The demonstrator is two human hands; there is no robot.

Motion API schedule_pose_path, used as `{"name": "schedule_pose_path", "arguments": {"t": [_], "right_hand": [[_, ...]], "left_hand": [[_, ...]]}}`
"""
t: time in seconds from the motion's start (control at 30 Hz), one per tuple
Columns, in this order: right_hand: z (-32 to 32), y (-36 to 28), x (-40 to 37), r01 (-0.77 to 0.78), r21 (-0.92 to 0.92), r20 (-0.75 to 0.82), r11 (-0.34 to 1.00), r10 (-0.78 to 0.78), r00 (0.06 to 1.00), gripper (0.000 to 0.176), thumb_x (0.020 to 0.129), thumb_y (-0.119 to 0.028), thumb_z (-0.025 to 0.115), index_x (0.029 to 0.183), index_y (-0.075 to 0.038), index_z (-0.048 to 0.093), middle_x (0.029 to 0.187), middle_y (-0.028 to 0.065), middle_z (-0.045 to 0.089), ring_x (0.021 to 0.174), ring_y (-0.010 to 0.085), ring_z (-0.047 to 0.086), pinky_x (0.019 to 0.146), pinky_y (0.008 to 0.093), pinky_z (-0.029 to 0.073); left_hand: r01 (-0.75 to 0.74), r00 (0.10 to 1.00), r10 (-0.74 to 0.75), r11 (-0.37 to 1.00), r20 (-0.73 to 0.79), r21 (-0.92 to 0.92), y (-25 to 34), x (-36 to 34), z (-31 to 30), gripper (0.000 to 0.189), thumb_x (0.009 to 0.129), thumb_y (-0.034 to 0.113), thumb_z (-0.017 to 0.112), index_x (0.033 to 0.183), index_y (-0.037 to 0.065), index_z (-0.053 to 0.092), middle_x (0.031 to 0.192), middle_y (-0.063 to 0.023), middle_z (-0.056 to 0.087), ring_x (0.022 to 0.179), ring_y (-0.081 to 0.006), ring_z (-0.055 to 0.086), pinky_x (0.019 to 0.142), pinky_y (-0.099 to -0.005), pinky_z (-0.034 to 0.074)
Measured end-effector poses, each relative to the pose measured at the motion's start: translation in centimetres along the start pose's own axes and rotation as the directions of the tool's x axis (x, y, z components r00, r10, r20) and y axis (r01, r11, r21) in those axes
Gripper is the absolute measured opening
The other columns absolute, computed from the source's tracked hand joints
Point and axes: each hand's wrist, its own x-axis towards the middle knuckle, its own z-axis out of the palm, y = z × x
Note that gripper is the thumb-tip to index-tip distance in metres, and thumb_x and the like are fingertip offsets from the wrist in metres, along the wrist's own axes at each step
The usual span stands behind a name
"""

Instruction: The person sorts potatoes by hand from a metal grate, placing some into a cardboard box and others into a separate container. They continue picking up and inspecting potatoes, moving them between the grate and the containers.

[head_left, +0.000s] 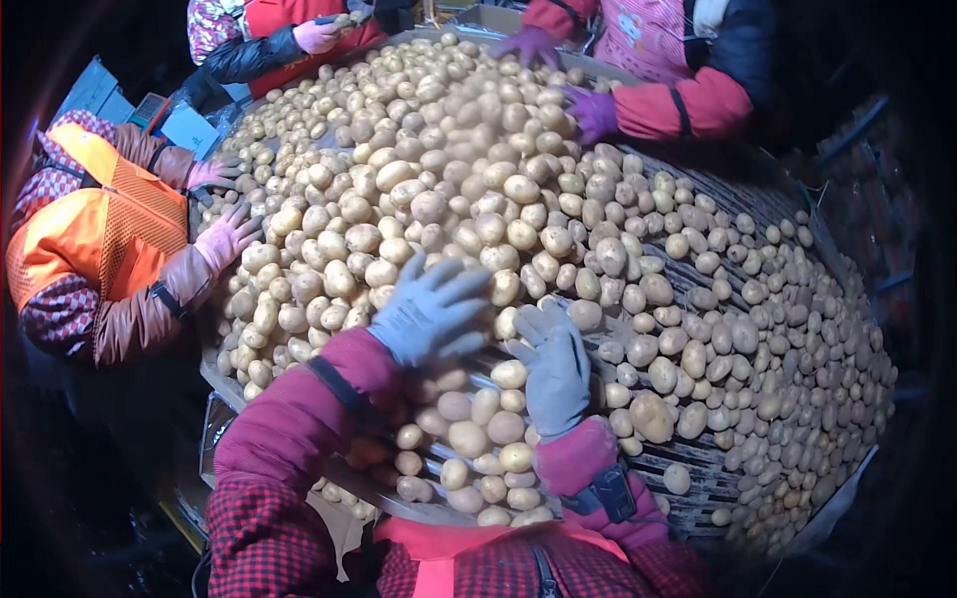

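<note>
A broad heap of potatoes [419,204] covers the slatted sorting table [688,463] in front of me. My left hand [427,311], in a grey-blue work glove, lies on the heap with its fingers spread. Just to its right, my right hand [551,369], in a matching glove, rests against the potatoes, fingers stretched out towards the pile. I see nothing gripped in either hand. Below and between my hands, several loose potatoes [469,437] sit on metal bars near the table's front edge.
Across the table a co-worker's purple-gloved hand [592,115] touches the heap. At the left, a person in an orange vest [110,234] has pink-gloved hands on the potatoes. Another person in a red apron [284,20] stands at the back. Blue boxes [95,92] stand at the upper left.
</note>
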Motion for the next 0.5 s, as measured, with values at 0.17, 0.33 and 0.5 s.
{"name": "schedule_pose_path", "arguments": {"t": [0.17,0.33,0.5], "right_hand": [[0.9,-0.8,-0.1,-0.097,-0.004,-0.055,0.995,0.097,0.994,0.052,0.111,-0.034,0.038,0.152,-0.002,0.040,0.145,0.0185,0.053,0.128,0.0299,0.059,0.104,0.0422,0.050],[1.2,-0.8,-0.2,-0.236,-0.029,0.042,0.971,0.237,0.971,0.052,0.111,-0.033,0.035,0.152,-0.002,0.040,0.144,0.0173,0.054,0.128,0.0291,0.060,0.102,0.0394,0.051],[0.3,1.2,-0.3,-0.059,-0.167,0.055,0.984,0.070,0.996,0.048,0.110,-0.028,0.035,0.150,-0.002,0.043,0.138,0.0174,0.059,0.126,0.0277,0.061,0.100,0.0379,0.052]], "left_hand": [[0.169,0.981,-0.170,0.985,-0.089,-0.020,-6.6,-0.3,-1.6,0.053,0.076,0.018,0.074,0.128,0.015,0.063,0.118,-0.0131,0.063,0.110,-0.0341,0.059,0.093,-0.0493,0.045],[0.291,0.946,-0.233,0.919,-0.227,0.267,-12.6,-1.5,-1.0,0.035,0.088,0.019,0.070,0.123,0.017,0.068,0.121,-0.0086,0.067,0.116,-0.0311,0.060,0.101,-0.0499,0.043],[0.578,0.816,-0.487,0.703,-0.311,0.414,-16.3,0.0,-1.6,0.039,0.095,0.034,0.063,0.130,0.017,0.063,0.124,-0.0101,0.063,0.119,-0.0327,0.057,0.100,-0.0510,0.039]]}}
